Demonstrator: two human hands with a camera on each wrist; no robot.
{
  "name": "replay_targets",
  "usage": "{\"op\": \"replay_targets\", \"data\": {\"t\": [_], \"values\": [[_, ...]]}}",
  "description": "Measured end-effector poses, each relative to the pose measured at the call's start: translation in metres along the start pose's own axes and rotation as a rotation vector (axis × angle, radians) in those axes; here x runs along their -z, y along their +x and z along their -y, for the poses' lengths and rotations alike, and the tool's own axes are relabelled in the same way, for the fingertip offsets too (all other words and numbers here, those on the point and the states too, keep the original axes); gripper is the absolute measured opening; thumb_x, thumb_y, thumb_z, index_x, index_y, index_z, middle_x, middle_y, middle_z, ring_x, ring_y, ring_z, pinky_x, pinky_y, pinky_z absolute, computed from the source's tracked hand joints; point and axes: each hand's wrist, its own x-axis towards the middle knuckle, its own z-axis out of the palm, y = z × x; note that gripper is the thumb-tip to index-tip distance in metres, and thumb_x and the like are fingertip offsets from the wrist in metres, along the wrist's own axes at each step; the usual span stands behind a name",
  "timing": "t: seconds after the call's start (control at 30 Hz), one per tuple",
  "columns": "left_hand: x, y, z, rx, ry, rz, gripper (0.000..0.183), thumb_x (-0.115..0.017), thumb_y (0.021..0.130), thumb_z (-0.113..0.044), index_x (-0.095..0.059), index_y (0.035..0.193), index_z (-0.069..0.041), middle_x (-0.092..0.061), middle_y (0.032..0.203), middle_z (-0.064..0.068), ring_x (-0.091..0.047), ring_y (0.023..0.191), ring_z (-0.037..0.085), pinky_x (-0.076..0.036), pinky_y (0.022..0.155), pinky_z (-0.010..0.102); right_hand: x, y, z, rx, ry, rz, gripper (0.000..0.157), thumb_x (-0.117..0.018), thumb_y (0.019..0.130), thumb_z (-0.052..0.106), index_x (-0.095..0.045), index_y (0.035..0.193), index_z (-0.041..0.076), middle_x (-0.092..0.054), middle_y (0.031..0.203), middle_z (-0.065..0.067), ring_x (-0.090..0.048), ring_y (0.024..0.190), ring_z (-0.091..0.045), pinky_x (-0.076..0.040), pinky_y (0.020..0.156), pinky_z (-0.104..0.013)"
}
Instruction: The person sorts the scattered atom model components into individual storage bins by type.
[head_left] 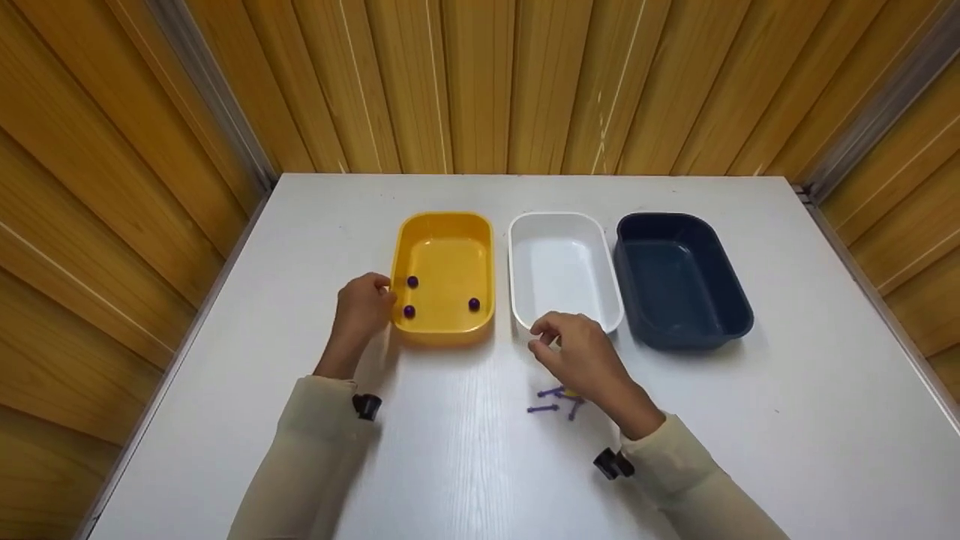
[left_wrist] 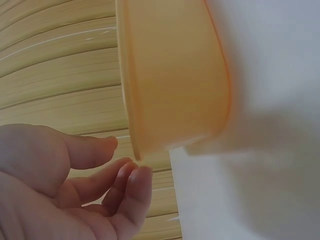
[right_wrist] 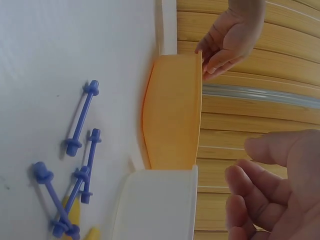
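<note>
At the left side of the yellow tray, my left hand has its fingertips right at the rim. The thumb and fingers of that hand are loosely bent, with a gap between them and nothing seen held. Three small purple balls lie in the yellow tray: one ball and another ball near my left hand, a third ball by the right wall. My right hand hovers over the front rim of the white tray, fingers loosely curved and holding nothing.
Several purple rods with knobbed ends, one rod among them, lie on the white table below my right hand. Yellow pieces show beside them, partly hidden. A dark blue tray stands right of the white one. Wood-pattern walls enclose the table.
</note>
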Motion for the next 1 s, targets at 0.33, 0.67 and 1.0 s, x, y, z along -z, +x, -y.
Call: {"op": "replay_targets", "data": {"t": [0.33, 0.67, 1.0], "values": [[-0.01, -0.008, -0.018, -0.116, -0.011, -0.028, 0.037, -0.059, 0.102, -0.018, -0.061, 0.136, -0.003, -0.062, 0.123, 0.015, -0.062, 0.103, 0.027, -0.057, 0.09, 0.034, 0.016, -0.019, -0.024, -0.058, -0.018, 0.018, 0.013, -0.075, 0.088, 0.014, -0.074, 0.099, 0.007, -0.074, 0.086, -0.002, -0.062, 0.085, -0.022, -0.051, 0.079, -0.04], [-0.022, -0.016, -0.039, -0.203, -0.032, -0.025, 0.032, -0.063, 0.1, -0.016, -0.066, 0.129, -0.004, -0.065, 0.109, 0.012, -0.059, 0.09, 0.021, -0.051, 0.076, 0.027, 0.023, -0.042, -0.054, -0.149, -0.044, 0.057, 0.015, -0.074, 0.087, 0.011, -0.073, 0.101, 0.007, -0.075, 0.089, -0.003, -0.062, 0.085, -0.021, -0.049, 0.077, -0.039], [-0.043, -0.02, -0.062, -0.162, -0.061, 0.06, 0.033, -0.064, 0.1, -0.018, -0.064, 0.13, -0.005, -0.071, 0.105, 0.01, -0.072, 0.078, 0.021, -0.059, 0.071, 0.026, 0.029, -0.061, -0.067, -0.292, -0.137, 0.163, 0.016, -0.075, 0.087, 0.017, -0.071, 0.1, 0.008, -0.069, 0.082, -0.001, -0.058, 0.081, -0.02, -0.047, 0.075, -0.038]]}}
